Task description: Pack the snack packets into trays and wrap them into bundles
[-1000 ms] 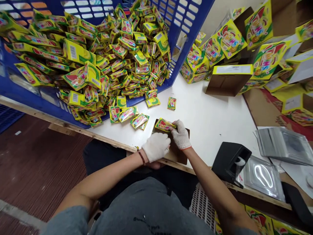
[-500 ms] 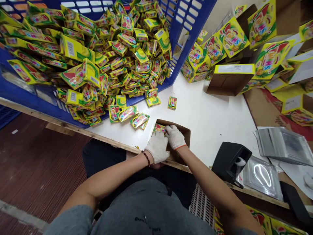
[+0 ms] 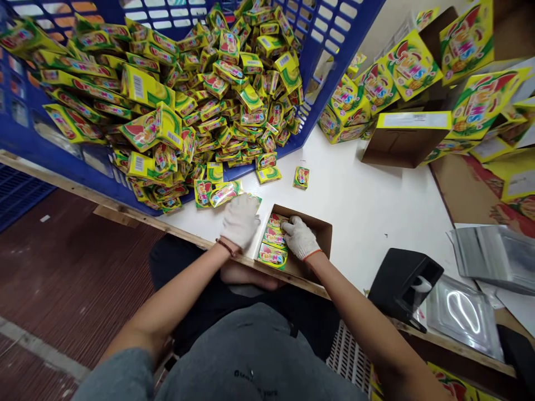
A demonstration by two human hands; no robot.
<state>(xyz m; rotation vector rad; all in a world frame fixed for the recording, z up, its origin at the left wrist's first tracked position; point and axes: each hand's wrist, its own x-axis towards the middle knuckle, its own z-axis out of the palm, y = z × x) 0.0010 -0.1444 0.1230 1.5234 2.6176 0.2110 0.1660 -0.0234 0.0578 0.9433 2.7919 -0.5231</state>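
Observation:
My left hand, in a white knit glove, reaches over a small yellow-green pack at the basket's front corner; its fingertips are partly hidden, so its grip is unclear. Inside an open brown carton at the table's front edge is my right hand, also gloved. Its bent fingers touch the packs on the left side of the carton. Three small packs show there in a column. Just left of my left hand lie more loose packs. A single pack lies behind the carton.
A blue basket heaped with small packs fills the back left. Printed display boxes and an open brown box stand at the back right. To the right are a black tape dispenser and clear plastic trays.
My left hand has left the carton and moved left to the loose packs, uncovering the packs in the carton. My right hand stays inside it. The whole view has shifted slightly.

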